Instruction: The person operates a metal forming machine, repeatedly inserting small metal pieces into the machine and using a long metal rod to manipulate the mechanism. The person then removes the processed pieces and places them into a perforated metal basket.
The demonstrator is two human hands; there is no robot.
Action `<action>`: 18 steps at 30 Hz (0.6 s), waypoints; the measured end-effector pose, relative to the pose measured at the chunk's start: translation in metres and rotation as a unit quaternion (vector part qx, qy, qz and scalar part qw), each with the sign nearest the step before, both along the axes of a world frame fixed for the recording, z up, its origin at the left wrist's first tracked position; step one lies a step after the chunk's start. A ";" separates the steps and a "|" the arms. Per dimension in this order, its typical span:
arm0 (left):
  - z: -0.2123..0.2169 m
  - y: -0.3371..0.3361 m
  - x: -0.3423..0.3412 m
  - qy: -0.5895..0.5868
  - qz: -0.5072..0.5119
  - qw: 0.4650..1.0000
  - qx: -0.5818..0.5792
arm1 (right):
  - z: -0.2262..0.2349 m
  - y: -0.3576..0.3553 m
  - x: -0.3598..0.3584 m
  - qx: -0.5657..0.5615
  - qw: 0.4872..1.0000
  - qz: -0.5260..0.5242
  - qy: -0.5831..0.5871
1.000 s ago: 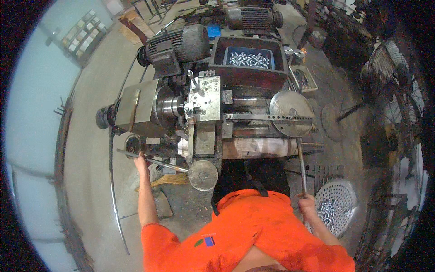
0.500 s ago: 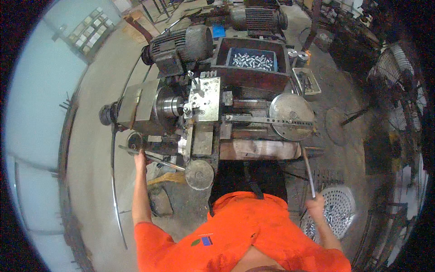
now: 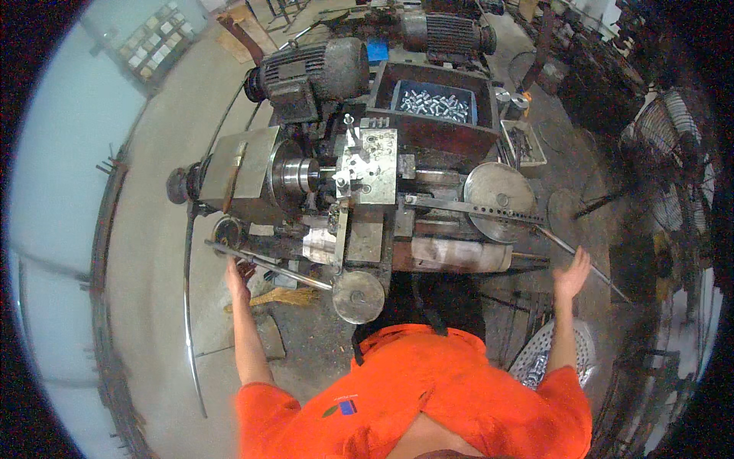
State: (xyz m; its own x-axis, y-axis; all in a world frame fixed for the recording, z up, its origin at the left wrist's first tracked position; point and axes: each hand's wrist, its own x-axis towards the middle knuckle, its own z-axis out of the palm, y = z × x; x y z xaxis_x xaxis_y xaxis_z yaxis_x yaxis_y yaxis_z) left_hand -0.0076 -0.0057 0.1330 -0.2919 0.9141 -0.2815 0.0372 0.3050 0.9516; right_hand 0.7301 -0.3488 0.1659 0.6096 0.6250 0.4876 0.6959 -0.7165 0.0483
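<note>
My right hand [image 3: 571, 275] has its fingers stretched out and crosses a long metal lever rod [image 3: 608, 282]; I cannot tell how firmly they touch. This rod slants down to the right from the perforated metal bar and round disc [image 3: 498, 200] on a lathe-like machine. My left hand [image 3: 236, 278] is just below the outer end of another metal lever [image 3: 287, 270], its fingers seemingly apart and not wrapped round it. A smaller round disc [image 3: 358, 297] sits at that lever's inner end. Between them is the machine's bright tool block [image 3: 378, 167], right of the round chuck [image 3: 297, 175].
Behind the machine, a blue bin [image 3: 437, 104] of small shiny metal parts sits in a dark box. A perforated basket [image 3: 585, 353] holds similar parts at lower right. A broom head [image 3: 283, 297] lies near my left arm; a large motor [image 3: 313, 73] stands behind.
The right lever has swung outward to the right and away from me. My right hand has let go of its end and opened. My left hand has loosened around the left lever.
</note>
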 end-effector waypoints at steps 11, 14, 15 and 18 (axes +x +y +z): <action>-0.120 -0.022 0.012 0.676 -0.213 0.706 -0.009 | -0.039 -0.027 -0.130 0.007 0.920 0.058 0.388; -0.116 -0.040 0.090 0.535 -0.002 0.837 -0.113 | -0.024 -0.016 -0.137 0.007 0.913 0.065 0.402; -0.133 -0.045 0.077 0.593 -0.067 0.798 -0.085 | -0.017 -0.011 -0.141 0.001 0.911 0.083 0.405; -0.138 -0.033 0.023 0.604 -0.251 0.756 -0.031 | 0.003 0.003 -0.131 -0.030 0.912 0.118 0.392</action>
State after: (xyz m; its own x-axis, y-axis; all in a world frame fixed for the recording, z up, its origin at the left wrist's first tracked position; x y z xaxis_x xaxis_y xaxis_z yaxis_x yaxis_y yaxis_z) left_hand 0.0155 -0.0383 -0.0050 0.0100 0.9909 -0.1340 0.9932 0.0057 0.1162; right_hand 0.5989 -0.3454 0.1690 0.6015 0.7949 -0.0798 0.6682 -0.5554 -0.4950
